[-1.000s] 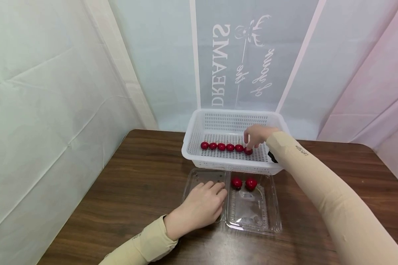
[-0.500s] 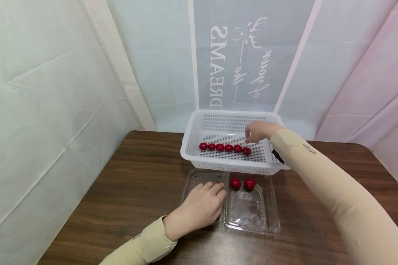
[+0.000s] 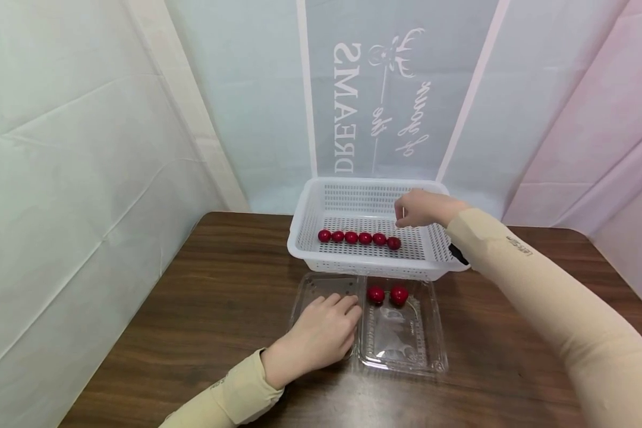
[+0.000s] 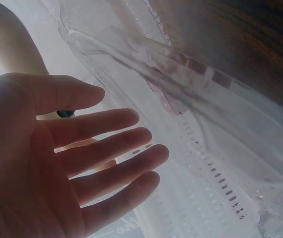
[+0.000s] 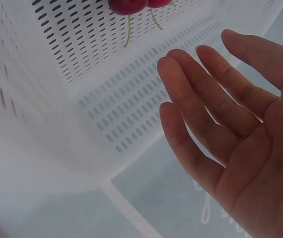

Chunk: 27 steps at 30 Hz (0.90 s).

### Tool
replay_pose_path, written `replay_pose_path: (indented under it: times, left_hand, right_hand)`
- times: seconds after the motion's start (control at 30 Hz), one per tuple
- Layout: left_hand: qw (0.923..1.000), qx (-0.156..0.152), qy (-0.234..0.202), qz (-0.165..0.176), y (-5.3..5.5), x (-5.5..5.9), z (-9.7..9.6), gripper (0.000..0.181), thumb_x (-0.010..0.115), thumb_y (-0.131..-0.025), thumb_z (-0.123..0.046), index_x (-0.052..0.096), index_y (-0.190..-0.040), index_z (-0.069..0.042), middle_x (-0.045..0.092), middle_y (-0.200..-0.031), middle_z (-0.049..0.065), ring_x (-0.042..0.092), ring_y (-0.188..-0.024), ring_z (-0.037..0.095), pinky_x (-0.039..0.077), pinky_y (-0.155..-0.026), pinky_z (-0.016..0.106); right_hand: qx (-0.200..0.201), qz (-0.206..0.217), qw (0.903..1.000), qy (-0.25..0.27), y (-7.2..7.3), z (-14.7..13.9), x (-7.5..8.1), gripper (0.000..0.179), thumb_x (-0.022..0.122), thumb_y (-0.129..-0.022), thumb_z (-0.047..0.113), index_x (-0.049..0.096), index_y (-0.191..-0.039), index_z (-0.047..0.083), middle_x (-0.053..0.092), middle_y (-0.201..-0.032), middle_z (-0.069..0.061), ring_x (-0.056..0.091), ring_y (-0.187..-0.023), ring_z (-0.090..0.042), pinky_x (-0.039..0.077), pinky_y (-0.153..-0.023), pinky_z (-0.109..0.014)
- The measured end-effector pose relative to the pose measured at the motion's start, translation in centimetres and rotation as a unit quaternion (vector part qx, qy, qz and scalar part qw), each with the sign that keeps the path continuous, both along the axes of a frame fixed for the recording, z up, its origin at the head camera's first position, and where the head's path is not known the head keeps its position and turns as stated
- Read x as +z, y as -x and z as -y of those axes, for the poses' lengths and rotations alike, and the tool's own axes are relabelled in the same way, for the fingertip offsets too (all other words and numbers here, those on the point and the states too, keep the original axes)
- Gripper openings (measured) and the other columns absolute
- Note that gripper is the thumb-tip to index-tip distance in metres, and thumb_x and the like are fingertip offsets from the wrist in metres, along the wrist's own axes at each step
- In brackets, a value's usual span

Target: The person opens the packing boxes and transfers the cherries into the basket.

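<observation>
A row of several red cherries [image 3: 365, 238] lies on the floor of the white perforated basket [image 3: 369, 267]. Green stems show on two cherries [image 5: 127, 6] in the right wrist view. Above the basket's right part, my right hand [image 3: 427, 209] hovers with loosely bent fingers and nothing between them, apart from the rightmost cherry [image 3: 393, 243]. In front of the basket lies an opened clear plastic clamshell box [image 3: 393, 336]. Its right half holds two cherries [image 3: 399, 295] side by side at the far end. My left hand [image 3: 321, 334] is over the left half, its fingers extended and holding nothing.
The basket and box stand on a dark wood-grain table [image 3: 219, 297]. A pale curtain [image 3: 267, 107] with mirrored lettering hangs right behind the basket. White cloth [image 3: 75, 178] covers the left side, and pinkish cloth [image 3: 583, 148] hangs at the right.
My right hand has let go of the rightmost cherry and lifted up and away from it. The view has shifted slightly. My left hand stays in its place over the box.
</observation>
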<state>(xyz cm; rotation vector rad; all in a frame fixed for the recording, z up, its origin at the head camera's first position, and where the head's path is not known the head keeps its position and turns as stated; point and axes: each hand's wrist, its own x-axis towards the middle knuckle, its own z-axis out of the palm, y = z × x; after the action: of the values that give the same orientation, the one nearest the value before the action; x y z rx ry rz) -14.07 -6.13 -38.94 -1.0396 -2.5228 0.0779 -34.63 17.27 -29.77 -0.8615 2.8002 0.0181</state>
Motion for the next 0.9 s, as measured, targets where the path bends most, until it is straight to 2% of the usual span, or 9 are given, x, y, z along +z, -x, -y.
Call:
replay_pose_path:
  times: [0.33,0.6,0.9]
  left_hand:
    - [1.0,0.003,0.004,0.003,-0.1,0.3,0.0,0.024,0.061,-0.082,-0.024,0.066,-0.103,-0.014,0.065,-0.114,0.001,0.062,-0.093,0.018,0.049,-0.067,0.031]
    - [1.0,0.001,0.002,0.007,-0.2,0.4,0.1,0.025,0.061,-0.082,-0.024,0.066,-0.104,-0.014,0.065,-0.114,0.002,0.062,-0.094,0.018,0.049,-0.066,0.031]
    - [1.0,-0.003,0.0,0.006,-0.3,0.4,0.1,0.024,0.06,-0.083,-0.024,0.066,-0.104,-0.013,0.065,-0.114,0.002,0.062,-0.094,0.018,0.049,-0.066,0.031]
  right_hand:
    - [0.028,-0.032,0.999,0.011,-2.7,-0.4,1.4,0.011,0.067,-0.084,0.021,0.064,-0.083,0.01,0.068,-0.084,-0.006,0.062,-0.078,-0.021,0.051,-0.072,-0.038]
    - [0.074,-0.084,0.9932,0.033,-4.6,-0.3,1.4,0.007,0.065,-0.082,0.017,0.063,-0.078,0.011,0.066,-0.073,-0.001,0.06,-0.067,-0.016,0.051,-0.067,-0.035]
    - [0.066,-0.107,0.9891,0.076,-6.8,0.4,1.8,0.011,0.068,-0.083,0.017,0.062,-0.074,0.014,0.063,-0.067,0.003,0.055,-0.06,-0.01,0.049,-0.062,-0.03]
